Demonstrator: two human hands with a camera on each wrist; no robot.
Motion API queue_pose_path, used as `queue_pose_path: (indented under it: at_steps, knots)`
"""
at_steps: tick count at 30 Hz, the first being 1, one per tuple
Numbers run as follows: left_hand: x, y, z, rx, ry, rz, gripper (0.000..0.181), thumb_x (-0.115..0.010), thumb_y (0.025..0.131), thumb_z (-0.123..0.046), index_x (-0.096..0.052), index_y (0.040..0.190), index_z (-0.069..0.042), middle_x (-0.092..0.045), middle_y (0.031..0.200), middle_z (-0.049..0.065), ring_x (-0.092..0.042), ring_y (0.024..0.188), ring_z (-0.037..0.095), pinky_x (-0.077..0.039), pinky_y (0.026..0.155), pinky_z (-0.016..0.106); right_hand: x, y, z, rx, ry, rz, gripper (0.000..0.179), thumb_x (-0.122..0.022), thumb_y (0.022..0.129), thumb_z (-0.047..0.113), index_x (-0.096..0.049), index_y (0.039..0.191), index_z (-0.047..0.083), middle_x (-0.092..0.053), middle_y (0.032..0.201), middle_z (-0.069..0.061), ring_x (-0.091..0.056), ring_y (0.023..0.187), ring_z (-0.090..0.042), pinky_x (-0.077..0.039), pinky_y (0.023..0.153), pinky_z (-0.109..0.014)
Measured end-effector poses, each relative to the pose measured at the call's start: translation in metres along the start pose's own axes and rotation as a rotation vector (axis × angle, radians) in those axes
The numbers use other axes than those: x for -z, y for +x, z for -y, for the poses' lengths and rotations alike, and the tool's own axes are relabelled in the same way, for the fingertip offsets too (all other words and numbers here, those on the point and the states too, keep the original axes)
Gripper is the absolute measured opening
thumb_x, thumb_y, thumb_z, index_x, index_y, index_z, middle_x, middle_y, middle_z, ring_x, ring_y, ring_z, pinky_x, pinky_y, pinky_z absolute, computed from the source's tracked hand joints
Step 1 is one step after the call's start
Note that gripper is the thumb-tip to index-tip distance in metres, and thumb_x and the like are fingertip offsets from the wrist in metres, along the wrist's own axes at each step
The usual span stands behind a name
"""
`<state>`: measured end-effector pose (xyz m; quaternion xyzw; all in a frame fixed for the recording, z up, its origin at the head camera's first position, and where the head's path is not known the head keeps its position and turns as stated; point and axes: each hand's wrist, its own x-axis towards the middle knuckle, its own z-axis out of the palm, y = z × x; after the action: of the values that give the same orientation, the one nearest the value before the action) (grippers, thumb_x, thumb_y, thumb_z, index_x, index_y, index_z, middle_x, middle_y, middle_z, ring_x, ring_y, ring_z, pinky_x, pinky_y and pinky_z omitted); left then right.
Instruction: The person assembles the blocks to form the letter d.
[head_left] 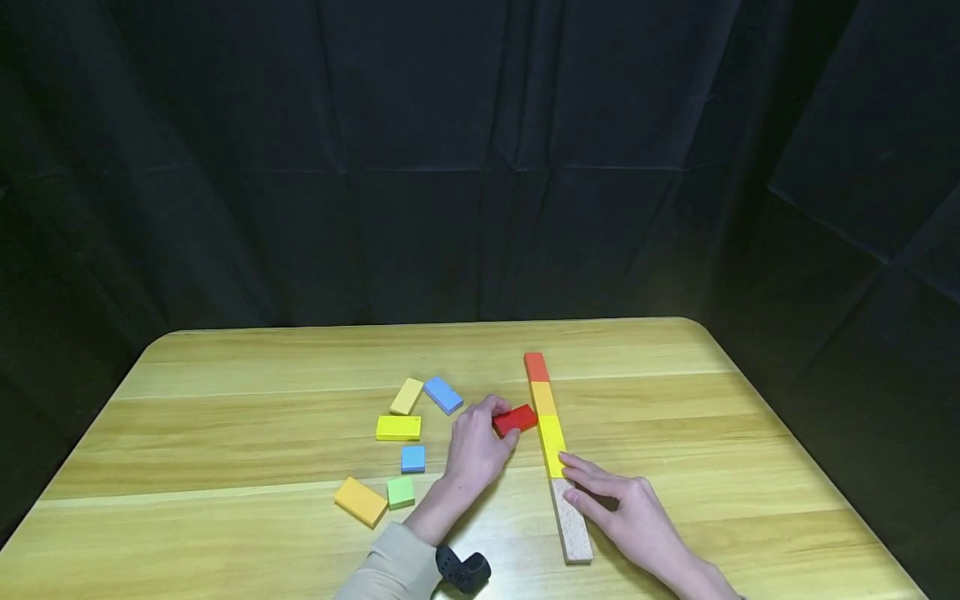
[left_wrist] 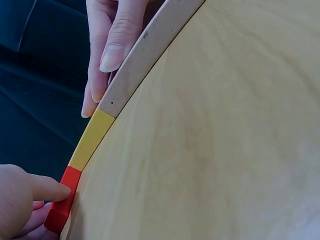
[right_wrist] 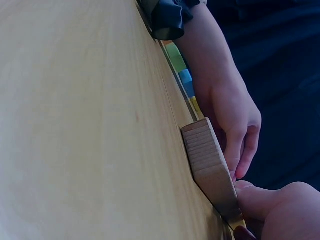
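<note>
A row of blocks runs away from me: a pale wooden block (head_left: 572, 521) nearest, then a yellow block (head_left: 551, 442), an orange block (head_left: 543, 398) and an orange-red block (head_left: 536, 367) at the far end. My left hand (head_left: 478, 446) pinches a red block (head_left: 516, 421) between thumb and fingers, its right end close beside the row. In the left wrist view that red block (left_wrist: 62, 202) overlaps the row's line. My right hand (head_left: 626, 508) rests against the row with extended fingers, near where yellow meets wood. The right wrist view shows the wooden block's end (right_wrist: 202, 150).
Left of my left hand lie loose blocks: a blue one (head_left: 443, 395), a pale yellow one (head_left: 407, 397), a bright yellow one (head_left: 398, 428), a blue square (head_left: 413, 459), a green one (head_left: 401, 492) and an orange one (head_left: 361, 502). Dark curtain (head_left: 450, 167) hangs behind the table (head_left: 225, 417).
</note>
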<state>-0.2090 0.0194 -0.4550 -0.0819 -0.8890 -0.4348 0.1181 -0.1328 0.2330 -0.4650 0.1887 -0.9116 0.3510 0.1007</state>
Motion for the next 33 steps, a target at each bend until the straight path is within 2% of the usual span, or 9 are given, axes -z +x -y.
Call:
queue_pose_path:
  at_steps: [11,19,22,28,33]
  knots:
    - [0.001,-0.001,0.002,-0.009,-0.011,0.009,0.029,-0.081,0.081,-0.01,-0.071,0.107,-0.006,-0.074,0.101,0.007,-0.068,0.093,0.024,-0.057,0.081,0.037,0.001,-0.001,0.001,-0.014,-0.002,0.004,0.033,-0.073,0.091,0.031,-0.074,0.118,0.013,-0.064,0.133,0.011,-0.06,0.122,-0.016,-0.035,0.1,-0.004]
    - [0.007,-0.005,0.003,-0.049,-0.029,0.033,0.032,-0.08,0.081,-0.01,-0.069,0.111,-0.004,-0.073,0.101,0.01,-0.068,0.093,0.026,-0.057,0.08,0.038,0.0,-0.001,0.001,-0.014,-0.01,0.004,0.032,-0.074,0.091,0.03,-0.075,0.118,0.013,-0.064,0.133,0.011,-0.06,0.121,-0.015,-0.037,0.1,-0.006]
    - [0.012,-0.009,0.002,-0.045,-0.047,0.06,0.035,-0.079,0.082,-0.01,-0.068,0.114,-0.004,-0.073,0.104,0.01,-0.068,0.096,0.026,-0.057,0.084,0.039,0.0,-0.002,0.001,-0.014,-0.014,0.007,0.032,-0.073,0.091,0.031,-0.075,0.118,0.013,-0.064,0.133,0.011,-0.06,0.122,-0.015,-0.039,0.1,-0.009]
    - [0.03,-0.019,-0.002,-0.048,-0.054,0.089,0.04,-0.078,0.084,-0.014,-0.067,0.121,-0.006,-0.072,0.114,0.011,-0.067,0.108,0.029,-0.056,0.091,0.043,0.001,-0.001,0.001,-0.013,-0.035,0.004,0.032,-0.074,0.091,0.031,-0.075,0.118,0.014,-0.064,0.133,0.012,-0.06,0.121,-0.014,-0.049,0.1,-0.026]
    - [0.047,-0.03,-0.001,-0.076,-0.058,0.109,0.042,-0.078,0.085,-0.016,-0.065,0.124,-0.005,-0.069,0.121,0.012,-0.065,0.114,0.031,-0.054,0.095,0.046,0.001,-0.001,0.001,-0.018,-0.032,0.007,0.032,-0.074,0.091,0.031,-0.075,0.118,0.014,-0.064,0.133,0.012,-0.059,0.122,-0.014,-0.049,0.1,-0.027]
